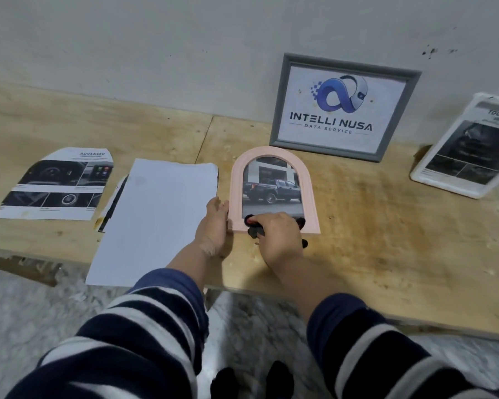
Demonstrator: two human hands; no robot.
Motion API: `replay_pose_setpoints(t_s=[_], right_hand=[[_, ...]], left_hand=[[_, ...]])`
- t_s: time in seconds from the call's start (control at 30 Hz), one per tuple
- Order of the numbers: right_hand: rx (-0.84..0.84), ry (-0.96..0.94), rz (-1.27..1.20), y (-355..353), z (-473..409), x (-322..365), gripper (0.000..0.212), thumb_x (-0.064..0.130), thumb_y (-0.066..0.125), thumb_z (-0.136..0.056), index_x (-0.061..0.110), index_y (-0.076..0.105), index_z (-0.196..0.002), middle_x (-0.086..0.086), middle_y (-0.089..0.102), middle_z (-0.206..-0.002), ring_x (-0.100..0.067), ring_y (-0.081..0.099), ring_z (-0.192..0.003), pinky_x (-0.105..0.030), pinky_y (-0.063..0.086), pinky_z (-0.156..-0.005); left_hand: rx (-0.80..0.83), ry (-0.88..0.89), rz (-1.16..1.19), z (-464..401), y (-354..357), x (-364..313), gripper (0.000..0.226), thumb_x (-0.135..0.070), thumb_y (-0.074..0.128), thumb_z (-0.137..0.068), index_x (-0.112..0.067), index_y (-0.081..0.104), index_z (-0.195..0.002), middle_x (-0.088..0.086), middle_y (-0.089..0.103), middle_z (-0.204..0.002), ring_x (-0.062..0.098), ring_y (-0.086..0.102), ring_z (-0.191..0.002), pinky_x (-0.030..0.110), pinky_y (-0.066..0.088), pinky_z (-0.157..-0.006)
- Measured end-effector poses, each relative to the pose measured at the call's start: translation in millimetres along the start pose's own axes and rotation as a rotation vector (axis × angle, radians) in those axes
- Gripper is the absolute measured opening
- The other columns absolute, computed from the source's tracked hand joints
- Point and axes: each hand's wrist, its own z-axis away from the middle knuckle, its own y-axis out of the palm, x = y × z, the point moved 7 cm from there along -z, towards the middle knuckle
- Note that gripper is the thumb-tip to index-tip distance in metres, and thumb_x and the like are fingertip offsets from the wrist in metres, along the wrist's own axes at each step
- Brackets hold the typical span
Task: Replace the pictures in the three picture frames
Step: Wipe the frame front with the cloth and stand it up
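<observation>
A pink arched picture frame with a dark pickup-truck picture lies on the wooden table. My left hand grips its lower left edge. My right hand rests on its bottom edge, closed on a small black object with a red part; I cannot tell what it is. A grey frame with an "Intelli Nusa" logo leans on the wall behind. A white frame with a dark car printout leans at the right.
A blank white sheet lies left of the pink frame over other papers. An arch-cut car-interior printout lies at the far left. The table's front edge runs just under my forearms, with marbled floor below.
</observation>
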Motion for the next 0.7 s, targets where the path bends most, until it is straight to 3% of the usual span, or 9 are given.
replay_pose_setpoints(t_s=[0.07, 0.13, 0.2, 0.27, 0.37, 0.43, 0.5, 0.57, 0.7], right_hand=[[-0.019, -0.032, 0.003, 3, -1, 11, 0.045, -0.004, 0.051, -0.083, 0.027, 0.068, -0.11, 0.006, 0.069, -0.099, -0.021, 0.053, -0.095, -0.033, 0.044, -0.086], [-0.028, -0.068, -0.049, 5, -2, 22, 0.049, -0.006, 0.053, -0.082, 0.027, 0.068, -0.115, 0.005, 0.07, -0.103, -0.022, 0.054, -0.099, -0.032, 0.044, -0.087], [-0.011, -0.089, -0.185, 8, 0, 29, 0.051, -0.007, 0.057, -0.082, 0.026, 0.066, -0.121, 0.002, 0.069, -0.111, -0.021, 0.054, -0.104, -0.029, 0.043, -0.091], [0.003, -0.029, -0.391, 3, 5, 25, 0.049, -0.004, 0.06, -0.083, 0.026, 0.063, -0.122, 0.002, 0.066, -0.117, -0.017, 0.057, -0.106, -0.026, 0.046, -0.093], [-0.079, 0.126, -0.618, -12, 18, -2, 0.038, 0.005, 0.057, -0.09, 0.029, 0.054, -0.12, 0.005, 0.066, -0.112, -0.006, 0.066, -0.077, -0.019, 0.055, -0.07], [-0.155, 0.232, -0.663, -23, 28, -27, 0.036, 0.008, 0.052, -0.093, 0.031, 0.054, -0.121, 0.002, 0.068, -0.109, -0.009, 0.07, -0.071, -0.034, 0.06, -0.07], [-0.183, 0.304, -0.486, -30, 36, -53, 0.041, 0.008, 0.052, -0.092, 0.029, 0.054, -0.128, 0.0, 0.066, -0.118, -0.017, 0.069, -0.09, -0.042, 0.057, -0.083], [-0.21, 0.296, -0.143, -40, 41, -68, 0.045, 0.008, 0.053, -0.088, 0.024, 0.055, -0.131, 0.001, 0.061, -0.125, -0.025, 0.054, -0.114, -0.043, 0.045, -0.097], [-0.143, 0.23, 0.099, -33, 40, -68, 0.039, 0.007, 0.048, -0.092, 0.024, 0.062, -0.124, 0.004, 0.058, -0.123, -0.025, 0.044, -0.109, -0.038, 0.038, -0.091]], left_hand=[[0.024, -0.028, 0.015, -2, 0, 2, 0.054, -0.045, 0.031, -0.103, -0.023, 0.02, -0.151, 0.008, 0.044, -0.142, 0.025, 0.044, -0.125, 0.038, 0.028, -0.108], [0.045, -0.049, 0.05, -4, 0, 3, 0.055, -0.046, 0.034, -0.102, -0.023, 0.022, -0.15, 0.01, 0.046, -0.14, 0.029, 0.047, -0.122, 0.04, 0.031, -0.107], [0.068, -0.095, 0.141, -3, 1, 3, 0.058, -0.049, 0.04, -0.096, -0.025, 0.025, -0.147, 0.014, 0.051, -0.135, 0.034, 0.053, -0.111, 0.044, 0.038, -0.104], [0.074, -0.119, 0.142, -1, 2, 2, 0.056, -0.049, 0.04, -0.096, -0.025, 0.027, -0.145, 0.014, 0.054, -0.129, 0.034, 0.052, -0.114, 0.05, 0.036, -0.108], [0.076, -0.081, 0.032, 7, 0, -3, 0.048, -0.04, 0.033, -0.102, -0.02, 0.027, -0.145, 0.004, 0.059, -0.109, 0.025, 0.053, -0.106, 0.046, 0.035, -0.109], [0.109, -0.022, -0.069, 13, -1, -7, 0.049, -0.028, 0.037, -0.101, -0.018, 0.024, -0.147, 0.004, 0.056, -0.125, 0.021, 0.053, -0.103, 0.044, 0.036, -0.109], [0.135, 0.031, -0.139, 15, -1, -9, 0.053, -0.014, 0.041, -0.098, -0.017, 0.022, -0.147, 0.003, 0.044, -0.142, 0.018, 0.049, -0.104, 0.04, 0.036, -0.108], [0.128, 0.055, -0.155, 15, -3, -10, 0.051, -0.012, 0.04, -0.097, -0.017, 0.024, -0.146, 0.002, 0.043, -0.141, 0.017, 0.048, -0.104, 0.035, 0.038, -0.105], [0.093, 0.046, -0.153, 12, -2, -7, 0.04, -0.027, 0.03, -0.105, -0.019, 0.03, -0.144, 0.001, 0.051, -0.12, 0.015, 0.049, -0.097, 0.033, 0.038, -0.101]])
